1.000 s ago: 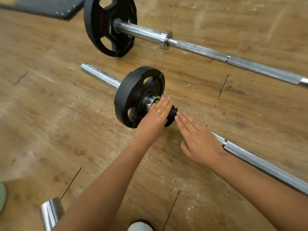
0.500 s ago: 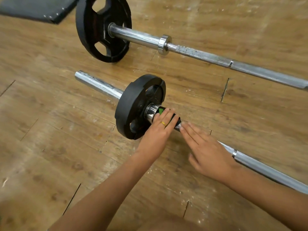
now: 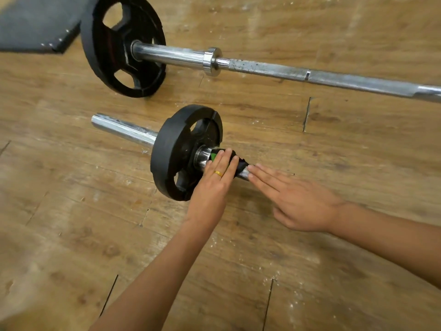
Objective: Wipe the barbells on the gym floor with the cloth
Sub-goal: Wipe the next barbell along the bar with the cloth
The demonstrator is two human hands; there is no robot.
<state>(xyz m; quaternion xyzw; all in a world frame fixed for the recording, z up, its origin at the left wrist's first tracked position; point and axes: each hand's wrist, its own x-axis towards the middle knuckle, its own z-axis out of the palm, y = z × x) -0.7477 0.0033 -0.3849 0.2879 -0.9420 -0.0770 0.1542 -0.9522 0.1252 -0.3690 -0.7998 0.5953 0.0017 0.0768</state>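
Your left hand [image 3: 214, 180] lies over the cloth [image 3: 240, 166]. The fingers are nearly straight and pressed flat on top, so the grip is open rather than curled round it; the thumb is hidden. A thin gold ring [image 3: 217, 173] sits on one finger. The cloth is soft black fabric with a bright green patch. It is wrapped on the shaft of the near barbell [image 3: 124, 129], right beside the inner collar of its plate [image 3: 170, 154].

Your right hand [image 3: 298, 201] is spread flat with an empty, open grip. Its fingertips touch the short stretch of cross-hatched, knurled steel that shows just past the cloth.

The near plate is round, matte black rubber with cut-out handle holes. A smooth chrome sleeve pokes out on its far side.

The far barbell [image 3: 262, 67] lies well apart and roughly parallel. It has a polished sleeve, a bright ring-shaped collar [image 3: 211, 60] and a duller, pitted and speckled shaft. Its larger black plate [image 3: 112, 56] also has handle holes.

Both bars rest on a floor [image 3: 71, 211] of worn brown wood-grain planks. The planks have dark gaps at some seams and scattered white flecks. The corner of a dark, flat mat [image 3: 31, 22] lies at the upper left, beside the larger plate.

There are two barbells, two plates (one on each), one cloth and one mat.
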